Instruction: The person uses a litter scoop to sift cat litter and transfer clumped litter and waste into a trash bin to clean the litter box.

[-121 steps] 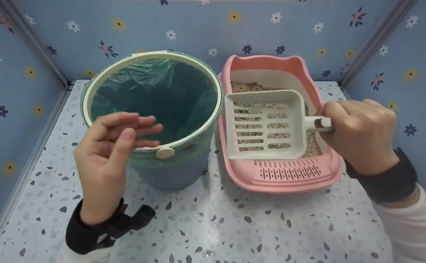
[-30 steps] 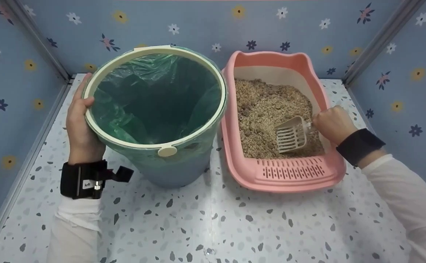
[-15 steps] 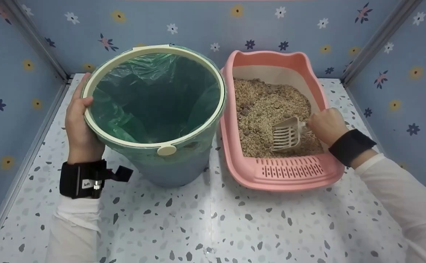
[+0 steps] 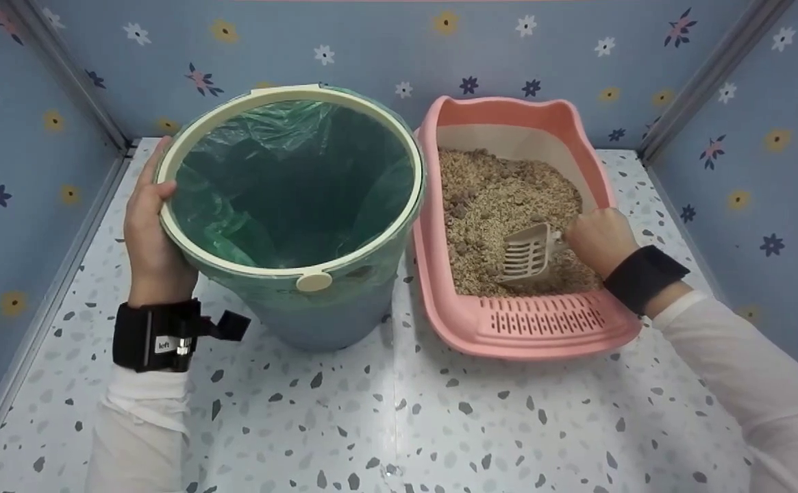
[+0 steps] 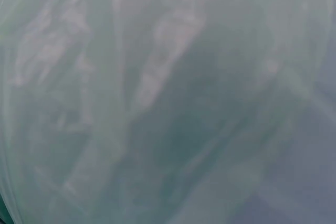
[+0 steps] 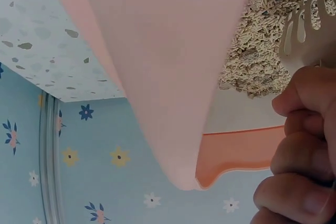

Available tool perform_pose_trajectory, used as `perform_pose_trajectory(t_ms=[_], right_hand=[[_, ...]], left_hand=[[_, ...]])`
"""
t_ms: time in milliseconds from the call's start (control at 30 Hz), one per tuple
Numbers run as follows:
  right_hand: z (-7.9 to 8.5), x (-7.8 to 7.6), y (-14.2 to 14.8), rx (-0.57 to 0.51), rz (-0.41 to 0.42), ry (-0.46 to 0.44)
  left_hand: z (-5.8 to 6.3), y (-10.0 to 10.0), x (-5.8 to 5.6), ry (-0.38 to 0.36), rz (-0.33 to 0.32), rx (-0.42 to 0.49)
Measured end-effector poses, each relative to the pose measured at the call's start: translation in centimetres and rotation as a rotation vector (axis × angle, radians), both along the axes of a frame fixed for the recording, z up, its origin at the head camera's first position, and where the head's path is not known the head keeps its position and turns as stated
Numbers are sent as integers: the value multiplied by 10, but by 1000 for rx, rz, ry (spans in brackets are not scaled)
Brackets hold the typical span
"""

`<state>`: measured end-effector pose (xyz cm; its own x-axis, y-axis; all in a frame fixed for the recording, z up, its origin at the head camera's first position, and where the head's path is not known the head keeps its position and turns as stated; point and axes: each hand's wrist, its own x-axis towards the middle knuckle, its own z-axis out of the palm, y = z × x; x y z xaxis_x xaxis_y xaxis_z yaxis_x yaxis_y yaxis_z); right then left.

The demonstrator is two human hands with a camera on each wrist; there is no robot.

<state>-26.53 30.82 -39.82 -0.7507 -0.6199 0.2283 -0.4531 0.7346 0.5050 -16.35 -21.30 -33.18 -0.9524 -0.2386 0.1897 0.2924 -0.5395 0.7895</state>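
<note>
One beige slotted plastic scoop (image 4: pixel 534 239) in one pink plastic tray (image 4: pixel 453 329) of tan litter (image 4: pixel 501 195); one round blue bin (image 4: pixel 330 322), green plastic bag (image 4: pixel 289 219) inside.
The right hand (image 4: pixel 603 239) is closed round the scoop's handle; the left hand (image 4: pixel 155 233) grips the bin's side.

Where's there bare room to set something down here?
Widest: the speckled surface in front of the bin and pink litter box, between the sleeves. Narrower strips border the left wall and right wall. Crowded: the tight gap between bin and box, the bin's left rim, gripped by the left hand, and the box, where the right hand holds the scoop.
</note>
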Motion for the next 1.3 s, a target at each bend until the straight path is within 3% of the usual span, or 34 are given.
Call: perform_pose_trajectory(t_ms=[200, 633, 1033, 1300], right_hand=[[-3, -1, -15, 22, 36, -73], [5, -14, -34, 42, -40, -278], [-1, -26, -38, 20, -52, -299], [-20, -27, -56, -40, -74, -310]], left_hand=[[0, 0, 0, -5, 4, -5], [0, 0, -1, 0, 7, -10], [-1, 1, 0, 6, 8, 31], [0, 2, -1, 6, 8, 21]])
